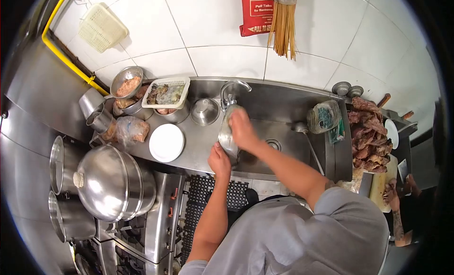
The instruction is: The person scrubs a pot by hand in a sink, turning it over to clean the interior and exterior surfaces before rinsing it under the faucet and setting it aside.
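My left hand [219,160] is closed on the near edge of a shiny metal bowl [227,138], held tilted at the left side of the sink [302,156]. My right hand [242,126] presses against the bowl's upper part with its fingers curled. Whatever lies under those fingers is mostly hidden; a pale greenish bit shows beside them. Just behind the bowl stands the curved faucet [232,89]. To the left, on the steel counter, are a white plate [166,143] and a small metal bowl [205,111].
A ladle [308,142] leans in the sink beside a plastic container [325,117]. Meat [366,137] is piled at right, where another person's hand [391,193] is near a knife [402,170]. A white basket [165,93] and a large domed pot [111,182] stand left.
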`<state>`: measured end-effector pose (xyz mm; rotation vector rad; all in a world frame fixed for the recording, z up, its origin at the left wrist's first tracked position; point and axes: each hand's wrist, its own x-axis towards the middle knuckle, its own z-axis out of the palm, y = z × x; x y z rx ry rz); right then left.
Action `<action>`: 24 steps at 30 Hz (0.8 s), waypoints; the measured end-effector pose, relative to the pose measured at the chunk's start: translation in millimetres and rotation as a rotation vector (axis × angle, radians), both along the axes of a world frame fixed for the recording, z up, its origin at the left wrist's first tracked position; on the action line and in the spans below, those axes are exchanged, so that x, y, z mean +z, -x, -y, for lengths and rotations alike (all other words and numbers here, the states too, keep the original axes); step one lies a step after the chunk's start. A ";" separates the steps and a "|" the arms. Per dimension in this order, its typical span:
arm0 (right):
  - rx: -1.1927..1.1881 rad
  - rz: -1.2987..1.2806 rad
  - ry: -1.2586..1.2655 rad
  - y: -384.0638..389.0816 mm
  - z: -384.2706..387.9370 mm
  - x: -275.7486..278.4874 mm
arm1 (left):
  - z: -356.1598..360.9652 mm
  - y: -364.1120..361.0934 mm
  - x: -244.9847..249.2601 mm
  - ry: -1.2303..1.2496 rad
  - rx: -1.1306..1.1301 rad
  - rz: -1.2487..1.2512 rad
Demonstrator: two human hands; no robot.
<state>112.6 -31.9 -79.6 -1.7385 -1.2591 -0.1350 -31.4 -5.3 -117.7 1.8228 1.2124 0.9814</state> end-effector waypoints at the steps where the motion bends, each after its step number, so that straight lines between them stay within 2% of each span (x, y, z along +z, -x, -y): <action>1: -0.032 -0.188 0.079 -24.2 -14.6 -6.5 | 1.5 0.5 -0.3 0.004 0.003 0.017; 3: -0.038 -0.469 0.307 -68.7 -38.6 -6.1 | 0.5 0.4 -4.0 -0.004 -0.008 0.044; 4: -0.045 -0.476 0.284 -83.8 -46.4 -14.4 | -2.1 0.0 -3.5 -0.008 -0.008 0.075; 6: -0.060 -0.885 0.393 -106.0 -59.7 -38.0 | -2.6 1.2 6.9 -0.009 -0.033 0.039; 9: -0.071 -0.847 0.458 -115.0 -65.3 -53.0 | -3.6 1.7 26.1 -0.014 -0.068 -0.202; 10: -0.071 -0.860 0.447 -114.2 -63.2 -52.2 | -8.4 -4.2 29.9 -0.023 -0.075 -0.214; 12: -0.248 -0.747 0.281 -100.4 -58.3 -52.6 | -21.5 -22.7 42.0 -0.214 -0.073 -0.225; 13: -0.316 -0.853 0.225 -96.3 -59.3 -53.9 | -24.1 -37.1 68.8 -0.140 -0.120 -0.269; 14: -0.313 -0.870 0.218 -91.4 -59.1 -55.8 | -32.5 -53.4 77.4 -0.149 -0.123 -0.284; 16: -0.444 -0.918 0.066 -89.4 -56.3 -58.2 | -43.1 -80.0 88.0 -0.158 -0.222 -0.525; 17: -0.452 -0.930 0.053 -93.7 -52.9 -59.3 | -45.3 -83.8 87.8 -0.170 -0.233 -0.534; 19: -0.457 -1.107 -0.195 -104.3 -41.7 -64.3 | -52.2 -91.6 82.7 -0.200 -0.266 -0.650; 20: -0.461 -1.122 -0.203 -109.1 -36.8 -68.1 | -56.4 -91.3 79.6 -0.209 -0.272 -0.663; 22: -0.263 -1.350 -0.313 -115.5 -24.7 -70.2 | -62.9 -88.0 77.6 -0.198 -0.264 -0.659; 23: -0.184 -1.176 -0.256 -112.9 -23.4 -71.1 | -66.9 -88.4 76.5 -0.200 -0.276 -0.674; 24: -0.129 -1.135 -0.063 -103.9 -10.3 -43.6 | -72.7 -89.8 73.9 -0.192 -0.271 -0.661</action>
